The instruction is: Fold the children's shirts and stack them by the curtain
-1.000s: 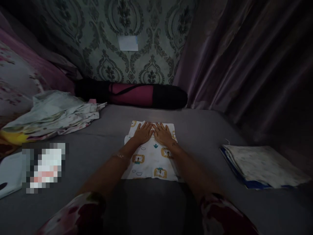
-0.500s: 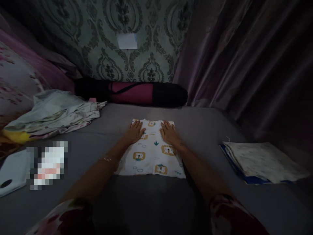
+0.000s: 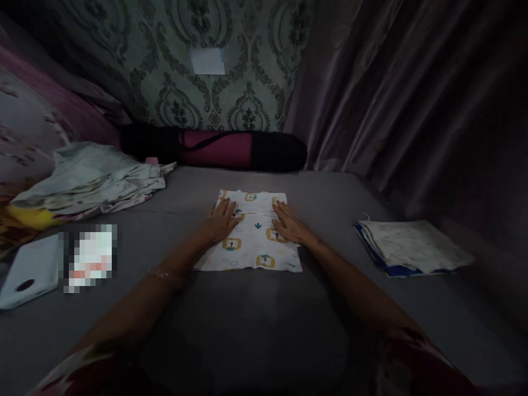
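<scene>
A white baby shirt [image 3: 251, 242] printed with yellow lion faces and small green plants lies flat on the grey bed sheet [image 3: 247, 319], its far part folded over. My left hand [image 3: 221, 219] rests on the garment's left edge, palm down, fingers stretched out. On the opposite edge lies my right hand [image 3: 291, 223], also flat with fingers apart. Neither hand grips the cloth. Parts of both side edges are hidden beneath my hands.
Loose pale clothes [image 3: 94, 176] are heaped at the left, above a white box-like object [image 3: 33, 269] with a dark round spot. A folded cloth stack [image 3: 412, 245] lies at the right. Along the patterned wall rests a black and pink long bag [image 3: 218, 149]. Curtains [image 3: 350, 93] hang at the right.
My hands have slid slightly nearer along the shirt's sides, uncovering more of its far corners. The whole view has shifted a little, so the scene sits higher in the picture.
</scene>
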{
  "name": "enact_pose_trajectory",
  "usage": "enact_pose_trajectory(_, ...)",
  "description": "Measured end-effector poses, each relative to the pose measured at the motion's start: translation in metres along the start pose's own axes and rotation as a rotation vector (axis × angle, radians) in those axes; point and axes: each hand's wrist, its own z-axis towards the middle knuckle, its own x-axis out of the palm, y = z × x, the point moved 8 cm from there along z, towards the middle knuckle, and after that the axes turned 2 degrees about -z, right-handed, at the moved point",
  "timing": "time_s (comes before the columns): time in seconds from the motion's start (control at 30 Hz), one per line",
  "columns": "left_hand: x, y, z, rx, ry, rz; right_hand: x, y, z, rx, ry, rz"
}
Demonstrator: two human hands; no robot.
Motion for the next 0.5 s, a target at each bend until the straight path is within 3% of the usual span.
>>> enact_pose_trajectory(0.17,0.007,-0.019,-0.053,0.136,0.126,-0.066,0.011,0.026,-0.056,-0.085,0.101,-0.067)
enact_pose_trajectory(0.5,-0.009,0.005,-0.115,0.134,0.192,-0.113,0.005,0.045,-0.115,-0.110,0.181,-0.046)
